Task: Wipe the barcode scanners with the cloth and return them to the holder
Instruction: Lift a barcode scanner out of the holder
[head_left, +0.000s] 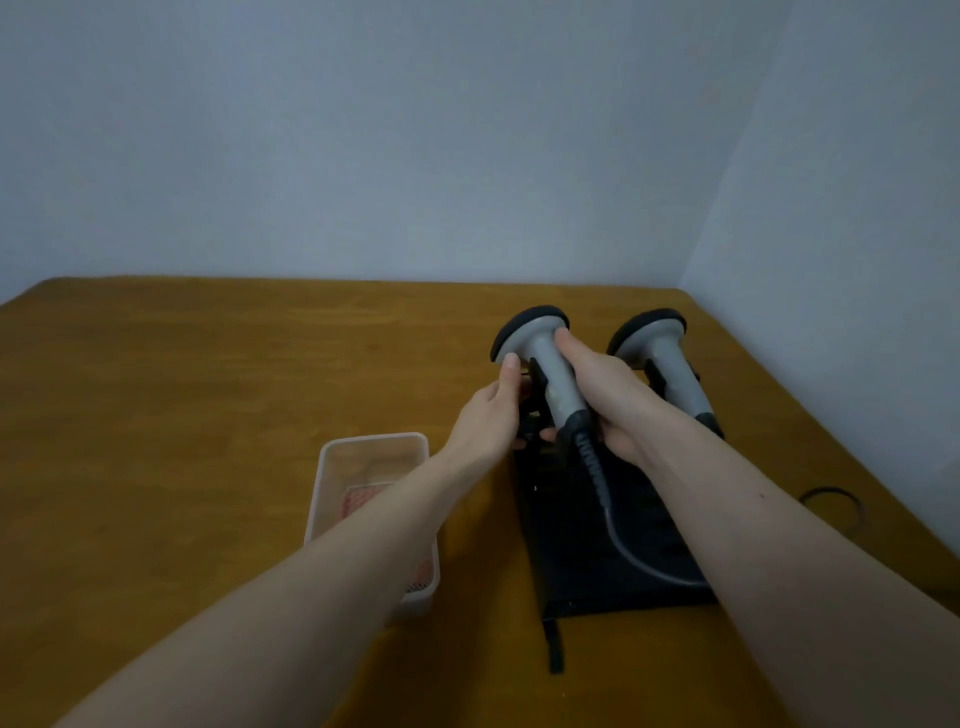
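Note:
Two grey barcode scanners with black heads stand tilted in a black holder (587, 519) on the wooden table. My right hand (608, 400) grips the handle of the left scanner (550, 364), thumb up near its head. My left hand (491, 410) touches the same scanner from the left, its thumb on the underside of the head and its fingers at the holder's clip. A grey coiled cable (610, 514) runs from that scanner across the holder. The right scanner (665, 358) sits untouched in its slot. A pink cloth (358, 501) lies in a clear tray.
The clear plastic tray (374, 441) stands left of the holder, partly under my left forearm. A black cable loop (831, 501) lies near the table's right edge. Walls close off the table at the back and right. A black strap (555, 644) hangs from the holder's front.

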